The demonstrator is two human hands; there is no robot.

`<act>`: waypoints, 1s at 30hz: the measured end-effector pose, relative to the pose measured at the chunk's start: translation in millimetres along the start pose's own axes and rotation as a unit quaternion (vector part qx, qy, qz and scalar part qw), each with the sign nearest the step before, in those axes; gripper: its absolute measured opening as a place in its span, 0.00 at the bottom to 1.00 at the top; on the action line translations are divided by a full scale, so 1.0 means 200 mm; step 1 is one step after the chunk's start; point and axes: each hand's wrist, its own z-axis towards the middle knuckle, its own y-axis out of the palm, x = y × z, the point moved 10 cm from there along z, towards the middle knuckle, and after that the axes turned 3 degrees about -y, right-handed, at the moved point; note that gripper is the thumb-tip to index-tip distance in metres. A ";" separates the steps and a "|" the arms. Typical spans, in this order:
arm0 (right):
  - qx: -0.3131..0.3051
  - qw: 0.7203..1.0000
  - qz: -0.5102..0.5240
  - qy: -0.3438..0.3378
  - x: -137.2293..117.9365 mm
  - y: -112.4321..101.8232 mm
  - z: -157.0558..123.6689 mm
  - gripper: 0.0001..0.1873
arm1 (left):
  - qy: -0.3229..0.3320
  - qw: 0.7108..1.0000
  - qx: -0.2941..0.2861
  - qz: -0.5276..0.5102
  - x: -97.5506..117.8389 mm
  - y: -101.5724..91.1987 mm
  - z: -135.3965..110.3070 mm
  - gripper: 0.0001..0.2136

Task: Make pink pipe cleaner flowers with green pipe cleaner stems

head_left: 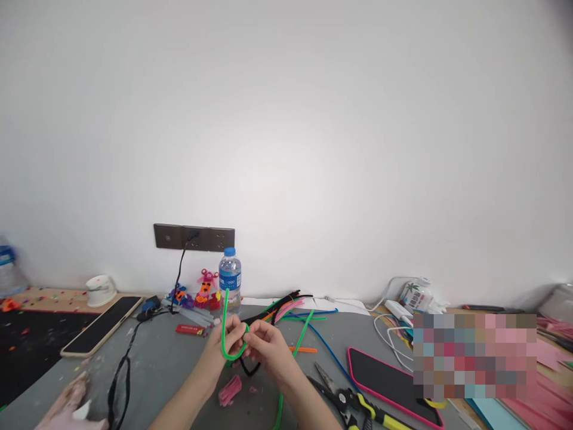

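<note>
In the head view, a water bottle (230, 279) stands upright on the grey desk (165, 382), near the wall (286, 149). On the person's side of the bottle, the left hand (229, 335) and right hand (265, 341) meet around a green craft stem (223, 331), bent into a hook whose free end rises across the bottle's lower part. The left hand's grip pinches the stem between thumb and fingers; the right hand's grip pinches at its curled end. A black stem (253, 371) loops below the hands, though with the fingers overlapping I cannot tell whether it is held too. Nearer the person than the bottle lies a pink bundle (230, 390). Right of the bottle and nearer the person are pliers (342, 396) and a pink-edged phone (389, 382); just left of it are small colourful figures (206, 291).
</note>
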 end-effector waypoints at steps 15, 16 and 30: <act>-0.010 0.995 -0.101 -0.001 -0.06 -0.10 0.01 0.24 | 0.002 0.997 -0.067 -0.023 -0.24 -0.01 0.14 0.22; -0.024 0.993 -0.112 0.014 -0.06 -0.10 0.00 0.24 | -0.005 0.997 -0.068 -0.020 -0.23 0.00 0.14 0.23; -0.040 0.986 -0.152 0.060 -0.10 -0.07 -0.06 0.23 | 0.014 0.998 0.027 0.046 -0.13 -0.06 0.09 0.19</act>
